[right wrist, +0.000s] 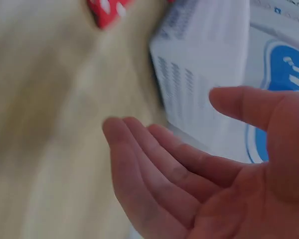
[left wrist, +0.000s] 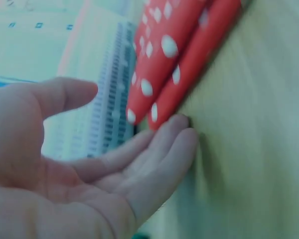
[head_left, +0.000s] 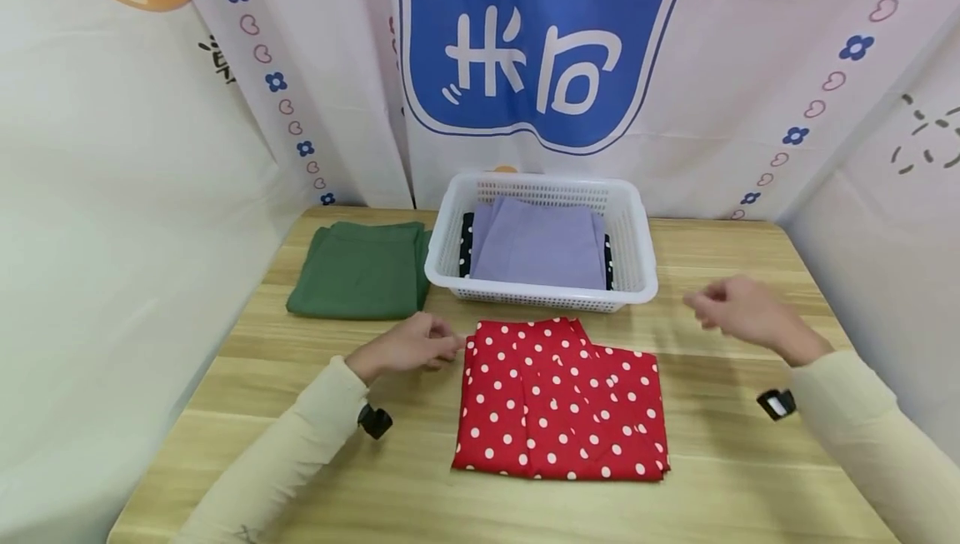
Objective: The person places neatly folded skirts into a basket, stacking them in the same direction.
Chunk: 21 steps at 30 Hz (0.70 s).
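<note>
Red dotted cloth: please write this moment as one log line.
Folded red white-dotted cloth: on wood-grain table; left hand: at cloth's left edge; right hand: empty, apart from cloth

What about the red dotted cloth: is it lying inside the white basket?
No, the red dotted cloth lies on the wooden table, in front of the white basket.

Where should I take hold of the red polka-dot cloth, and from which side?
I'd pinch the left edge of the red polka-dot cloth, coming in low from the left. The cloth lies flat, and the left wrist view shows folded layers stacked at that edge; gripping them together should keep the fold. The left hand is beside it.
</note>
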Tool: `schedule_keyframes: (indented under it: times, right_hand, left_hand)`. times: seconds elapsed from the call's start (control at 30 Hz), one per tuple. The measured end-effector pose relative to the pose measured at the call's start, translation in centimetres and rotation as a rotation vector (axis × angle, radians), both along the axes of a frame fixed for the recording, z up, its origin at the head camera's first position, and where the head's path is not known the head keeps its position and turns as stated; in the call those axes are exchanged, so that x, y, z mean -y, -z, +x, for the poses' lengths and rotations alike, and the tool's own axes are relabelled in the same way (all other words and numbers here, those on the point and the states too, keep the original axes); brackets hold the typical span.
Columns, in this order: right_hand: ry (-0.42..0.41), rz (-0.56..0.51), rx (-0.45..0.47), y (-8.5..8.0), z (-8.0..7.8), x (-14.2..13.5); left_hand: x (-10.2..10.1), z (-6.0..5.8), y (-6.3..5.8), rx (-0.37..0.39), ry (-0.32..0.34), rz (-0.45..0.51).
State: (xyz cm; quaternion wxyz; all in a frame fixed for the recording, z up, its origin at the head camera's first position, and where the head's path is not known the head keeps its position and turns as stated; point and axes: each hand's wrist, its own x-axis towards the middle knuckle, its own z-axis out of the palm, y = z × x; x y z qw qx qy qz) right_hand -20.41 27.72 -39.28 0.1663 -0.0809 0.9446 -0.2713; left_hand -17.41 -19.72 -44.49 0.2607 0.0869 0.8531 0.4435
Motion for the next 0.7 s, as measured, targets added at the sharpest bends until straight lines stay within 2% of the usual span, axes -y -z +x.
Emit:
schedule_keyframes:
  times: [0.07,0.1,0.17,0.27,0.37,0.47,0.57,0.7]
  right_hand:
    - [-0.013,-0.037,0.165,1.1,1.5,-0.1]
    - [-0.007,-0.082,0.241,1.7,2.2,0.0]
    - [0.035,-0.185,0.371,2.6,3.5,0.5]
    - [0.103,-0.337,0.497,3.6,5.1,1.3]
    - [0.158,-0.418,0.552,4.6,5.8,2.2]
    - [0.156,-0.452,0.578,5.7,6.2,3.1]
    - [0.106,-0.513,0.575,6.2,6.5,3.8]
    - [0.055,-0.607,0.557,5.9,6.8,4.1]
  left_hand:
    - [0.4,0.3,0.2,0.168,-0.056,0.089]
    - [0.4,0.5,0.3,0.219,-0.072,0.129]
    - [0.3,0.9,0.4,0.287,-0.083,0.193]
    - [0.0,1.4,0.5,0.342,-0.060,0.239]
    - [-0.6,1.8,0.9,0.362,-0.062,0.259]
    - [-1.3,2.3,1.4,0.335,-0.049,0.289]
    - [-2.0,2.8,1.8,0.312,-0.056,0.335]
    - [-2.7,3.3,2.3,0.304,-0.130,0.384]
